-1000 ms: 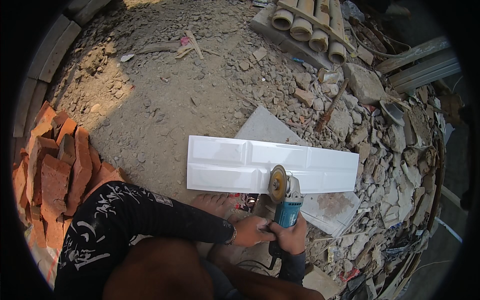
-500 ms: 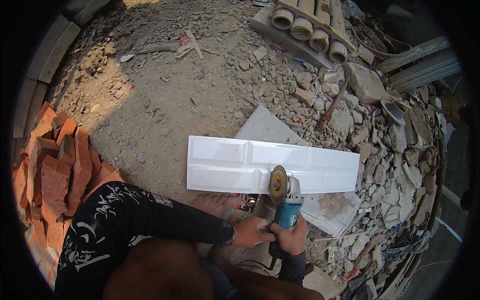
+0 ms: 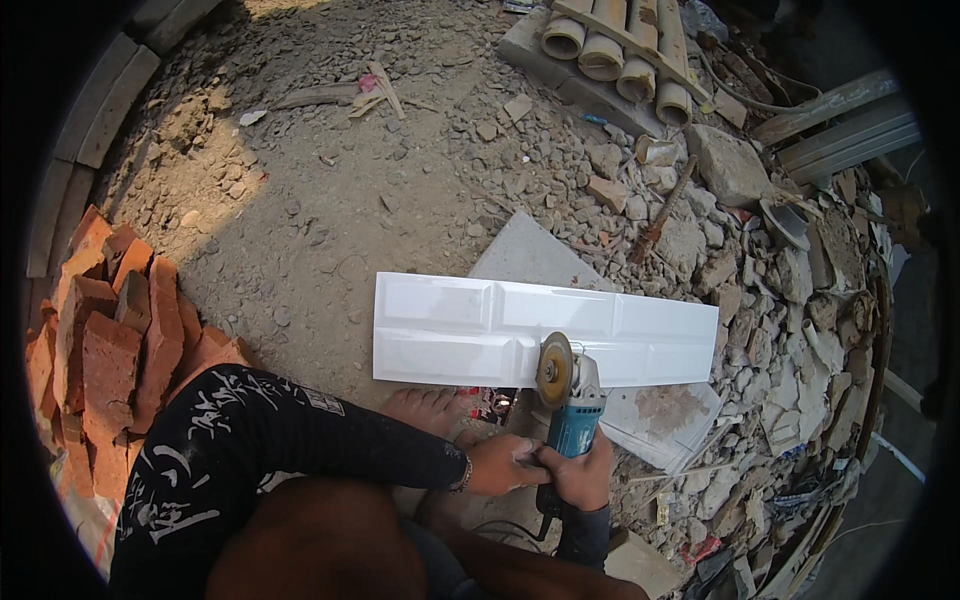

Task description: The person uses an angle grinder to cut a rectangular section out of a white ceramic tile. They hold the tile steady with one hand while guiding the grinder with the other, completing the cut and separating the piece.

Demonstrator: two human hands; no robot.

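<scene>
My right hand (image 3: 582,476) wraps round the teal and black body of an angle grinder (image 3: 573,432). The grinder points away from me, its round disc (image 3: 554,370) on edge at the near side of a white glossy tile (image 3: 440,305) with raised rectangular panels. Whether the disc touches the tile cannot be told. My left hand (image 3: 497,465) is closed, fingertips meeting my right thumb beside the grinder's body; anything inside its fingers is hidden. Under the tile lies a pale grey slab (image 3: 540,252), showing at the far side and the near right.
Red bricks (image 3: 112,360) are heaped at my left. Broken rubble (image 3: 790,380) covers the right side, with a rusty rod (image 3: 668,212) in it. Several pipes (image 3: 602,55) lie at the far right. My bare foot (image 3: 425,408) is close to the tile's near edge. A black cable (image 3: 500,530) trails below the grinder.
</scene>
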